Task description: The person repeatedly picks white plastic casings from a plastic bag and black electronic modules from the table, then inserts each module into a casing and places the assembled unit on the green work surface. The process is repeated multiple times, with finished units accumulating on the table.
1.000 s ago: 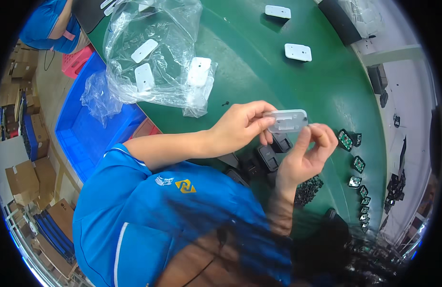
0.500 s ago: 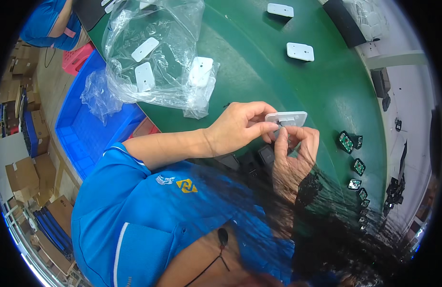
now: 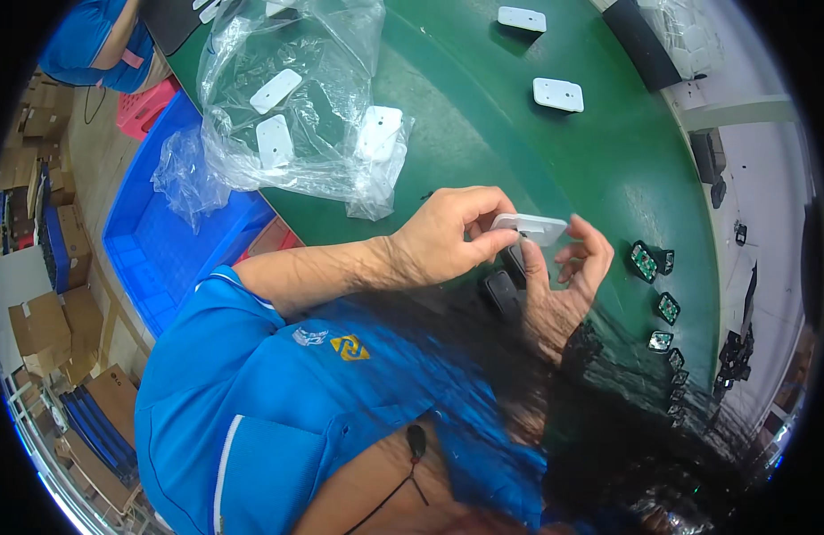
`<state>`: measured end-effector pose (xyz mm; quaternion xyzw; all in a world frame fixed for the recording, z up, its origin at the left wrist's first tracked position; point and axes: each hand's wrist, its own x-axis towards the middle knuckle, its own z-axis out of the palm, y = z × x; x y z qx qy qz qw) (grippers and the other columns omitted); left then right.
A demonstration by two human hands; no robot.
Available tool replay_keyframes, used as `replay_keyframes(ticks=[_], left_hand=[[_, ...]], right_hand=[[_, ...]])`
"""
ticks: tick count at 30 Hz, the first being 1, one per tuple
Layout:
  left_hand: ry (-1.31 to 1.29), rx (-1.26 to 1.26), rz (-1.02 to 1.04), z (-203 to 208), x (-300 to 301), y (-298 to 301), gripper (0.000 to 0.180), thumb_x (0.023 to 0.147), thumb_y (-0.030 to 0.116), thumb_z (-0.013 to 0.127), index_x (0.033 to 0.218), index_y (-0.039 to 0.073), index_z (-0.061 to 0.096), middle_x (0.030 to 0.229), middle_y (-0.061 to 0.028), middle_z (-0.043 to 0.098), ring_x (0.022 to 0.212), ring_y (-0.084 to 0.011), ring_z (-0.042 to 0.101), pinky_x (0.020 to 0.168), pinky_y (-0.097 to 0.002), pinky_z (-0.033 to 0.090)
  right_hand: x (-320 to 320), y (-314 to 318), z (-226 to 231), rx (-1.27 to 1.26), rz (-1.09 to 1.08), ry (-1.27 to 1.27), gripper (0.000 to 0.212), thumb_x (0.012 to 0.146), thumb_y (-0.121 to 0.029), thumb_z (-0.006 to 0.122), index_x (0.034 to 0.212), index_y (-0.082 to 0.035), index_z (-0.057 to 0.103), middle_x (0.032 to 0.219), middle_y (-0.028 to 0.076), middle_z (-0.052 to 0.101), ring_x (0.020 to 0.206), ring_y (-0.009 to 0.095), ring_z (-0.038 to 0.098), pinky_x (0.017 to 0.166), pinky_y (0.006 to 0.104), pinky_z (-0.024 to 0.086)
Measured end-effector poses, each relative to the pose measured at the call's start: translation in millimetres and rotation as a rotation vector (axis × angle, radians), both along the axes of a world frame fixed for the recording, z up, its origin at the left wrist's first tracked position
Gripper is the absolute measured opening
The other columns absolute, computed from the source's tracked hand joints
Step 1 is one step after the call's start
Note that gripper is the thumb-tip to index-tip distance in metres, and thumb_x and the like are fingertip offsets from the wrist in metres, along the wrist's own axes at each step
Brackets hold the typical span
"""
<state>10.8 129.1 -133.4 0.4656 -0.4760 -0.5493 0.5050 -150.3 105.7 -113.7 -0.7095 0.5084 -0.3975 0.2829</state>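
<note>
Over the green worktop [image 3: 465, 116], your left hand [image 3: 443, 236] pinches a white plate [image 3: 541, 229]; your right hand's [image 3: 564, 290] grip is unclear.

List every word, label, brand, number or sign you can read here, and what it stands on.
Blue shirt: a yellow diamond-shaped emblem, no words legible.
Same shirt: a pale mark, too small to read.
Cardboard box, lower left: a small dark printed mark, not copied here.
Held white plate: no lettering visible.
</note>
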Motion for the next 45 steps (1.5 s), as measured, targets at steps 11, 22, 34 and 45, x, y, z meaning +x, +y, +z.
replay_keyframes(ticks=[11, 22, 34, 45], left_hand=[[-0.244, -0.039, -0.186, -0.6, 12.9, -2.2, 0.014, 0.087, 0.010, 0.060, 0.096, -0.001, 0.059, 0.074, -0.0061, 0.060, 0.062, -0.0105, 0.058, 0.057, -0.0243, 0.047], [0.040, 0.187, -0.142, -18.6, 30.8, -24.9, 0.020, 0.094, 0.000, 0.043, 0.114, 0.000, 0.043, 0.081, -0.0104, 0.059, 0.061, -0.0140, 0.061, 0.054, -0.0231, 0.048], [-0.970, -0.291, -0.127, -38.8, 50.7, -75.9, 0.011, 0.085, 0.003, 0.055, 0.095, 0.003, 0.059, 0.090, -0.0137, 0.052, 0.076, -0.0302, 0.058, 0.068, -0.0386, 0.049], [-1.205, -0.443, 0.053, -41.0, 27.5, -32.0, 0.057, 0.067, 0.025, 0.076, 0.111, 0.001, 0.049, 0.102, -0.0135, 0.047, 0.095, -0.0298, 0.048, 0.082, -0.0368, 0.044]], right_hand=[[-18.8, -27.2, 11.5, 0.724, 0.244, -0.130, 0.019, 0.075, -0.009, 0.075, 0.082, -0.003, 0.058, 0.073, -0.005, 0.053, 0.062, 0.002, 0.044, 0.053, 0.0178, 0.034], [-6.4, -37.5, -21.1, 0.830, 0.195, -0.482, 0.021, 0.079, -0.010, 0.073, 0.089, -0.002, 0.057, 0.074, -0.001, 0.056, 0.062, 0.004, 0.049, 0.054, 0.0177, 0.039], [-180.1, -99.8, -40.2, -0.137, -0.183, 0.747, 0.038, 0.074, -0.013, 0.072, 0.110, -0.012, 0.062, 0.112, 0.010, 0.057, 0.108, 0.029, 0.052, 0.089, 0.0390, 0.043], [-138.1, -60.5, -38.7, 0.414, -0.020, -0.079, 0.029, 0.084, -0.017, 0.066, 0.108, -0.005, 0.056, 0.085, 0.001, 0.059, 0.071, 0.007, 0.050, 0.066, 0.0234, 0.040]])
